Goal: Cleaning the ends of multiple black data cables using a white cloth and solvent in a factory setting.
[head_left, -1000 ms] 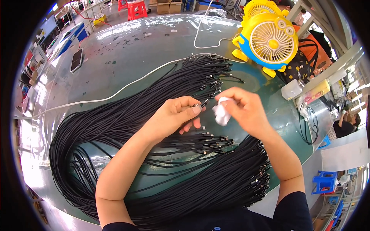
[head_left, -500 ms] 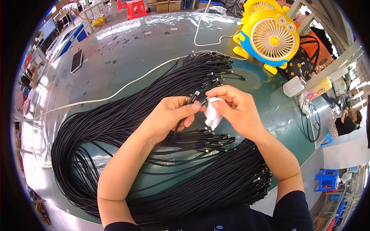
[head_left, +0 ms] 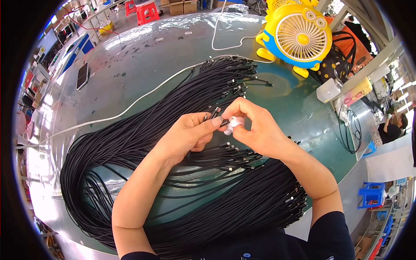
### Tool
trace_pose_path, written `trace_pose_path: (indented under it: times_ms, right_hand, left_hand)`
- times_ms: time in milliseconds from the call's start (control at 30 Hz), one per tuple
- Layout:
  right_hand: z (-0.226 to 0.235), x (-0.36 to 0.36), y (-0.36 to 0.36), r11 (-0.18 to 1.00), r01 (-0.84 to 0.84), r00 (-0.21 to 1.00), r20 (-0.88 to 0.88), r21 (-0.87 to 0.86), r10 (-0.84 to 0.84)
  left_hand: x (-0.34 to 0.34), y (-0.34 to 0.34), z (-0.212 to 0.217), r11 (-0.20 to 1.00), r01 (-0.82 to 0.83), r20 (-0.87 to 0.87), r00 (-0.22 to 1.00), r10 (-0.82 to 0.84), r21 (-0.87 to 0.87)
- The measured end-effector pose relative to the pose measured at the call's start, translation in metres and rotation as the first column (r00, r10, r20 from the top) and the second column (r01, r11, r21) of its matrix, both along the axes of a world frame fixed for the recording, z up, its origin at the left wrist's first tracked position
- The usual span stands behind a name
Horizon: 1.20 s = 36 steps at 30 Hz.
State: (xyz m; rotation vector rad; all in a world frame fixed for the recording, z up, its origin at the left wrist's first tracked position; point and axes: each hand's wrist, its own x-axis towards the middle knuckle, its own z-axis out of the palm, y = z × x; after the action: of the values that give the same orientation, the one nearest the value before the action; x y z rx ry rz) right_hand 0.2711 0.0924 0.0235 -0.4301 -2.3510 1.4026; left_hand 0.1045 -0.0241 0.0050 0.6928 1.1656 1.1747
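Note:
Over the middle of the table, my left hand (head_left: 188, 133) pinches black cables close to their plug ends. One black plug (head_left: 215, 112) with a metal tip sticks up past the thumb. Facing it, my right hand (head_left: 258, 128) is closed on a crumpled white cloth (head_left: 234, 123), which is pressed around the end of another black plug (head_left: 225, 123) from the left hand. Beneath both hands lies a big bundle of black cables (head_left: 130, 130), looped at the left. Its plug ends fan out to the right. A second thick stretch of black cables (head_left: 225, 208) runs nearest my body.
A white cord (head_left: 143, 96) crosses the table behind the bundle. At the far right stands a yellow and blue fan (head_left: 302, 37), beside a dotted black bag (head_left: 333, 65). A phone (head_left: 82, 76) lies at the far left. Stools and shelving stand beyond the table.
The right hand has come closer to the left, and the white cloth that hung down is now bunched around a plug end. The whole view has shifted slightly.

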Motion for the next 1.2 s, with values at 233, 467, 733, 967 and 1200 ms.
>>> trace_pose_path:
  times_ms: [233,467,733,967,1200]
  right_hand:
    - [0.002,0.005,0.006,0.956,-0.016,0.997,-0.076,-0.293,-0.006]
    - [-0.003,-0.001,0.002,0.911,0.002,0.999,-0.038,-0.412,-0.019]
    - [-0.007,0.007,0.010,0.973,0.073,0.993,-0.076,-0.219,-0.092]
    - [-0.001,0.006,0.002,0.984,0.024,1.000,0.024,-0.175,-0.020]
    - [0.005,0.010,0.008,0.973,-0.004,0.983,0.175,-0.232,0.046]
  left_hand:
    - [-0.001,0.001,0.000,1.000,-0.015,-0.002,1.000,0.015,-0.004]
    - [-0.001,0.001,-0.004,0.999,-0.013,0.012,1.000,0.013,0.035]
    - [0.006,0.004,-0.005,0.977,-0.076,-0.324,0.936,0.139,0.198]
    - [0.014,-0.001,-0.001,0.971,0.048,-0.540,0.837,0.089,0.234]
    - [0.015,-0.001,-0.001,0.984,0.083,-0.463,0.887,0.001,0.160]
